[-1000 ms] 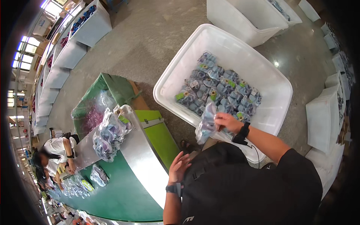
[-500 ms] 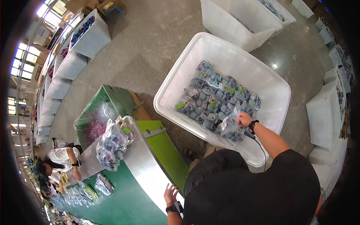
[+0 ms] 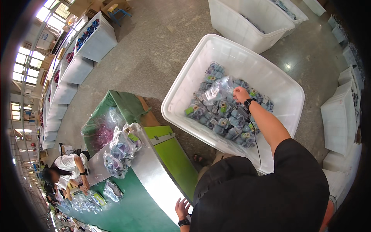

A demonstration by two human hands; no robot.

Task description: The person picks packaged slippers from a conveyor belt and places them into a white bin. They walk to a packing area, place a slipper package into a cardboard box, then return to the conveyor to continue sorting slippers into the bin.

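Note:
My right hand [image 3: 241, 94] pinches the edge of a crumpled clear plastic bag [image 3: 220, 89], held above a large white bin [image 3: 284, 87]. The bag looks mostly flat, though I cannot tell whether anything is in it. Below it lies a pile of blue-grey shoes [image 3: 232, 123] with yellow-green and white tags. A black cable [image 3: 258, 151] hangs from near my right wrist. My left hand [image 3: 182, 208] lies with its fingers apart on the metal edge [image 3: 156, 179] of a green-topped table [image 3: 135, 205], holding nothing.
Bagged shoes [image 3: 119, 152] are heaped at the table's far end, beside a green cloth-lined container [image 3: 125, 106]. A co-worker [image 3: 69, 166] handles packages at the left. More white bins stand ahead [image 3: 247, 29], at the left [image 3: 96, 40] and at the right [image 3: 338, 120].
My right hand has moved left and farther over the bin, carrying the clear bag, which now spreads wider. My left hand has slid slightly nearer along the table edge.

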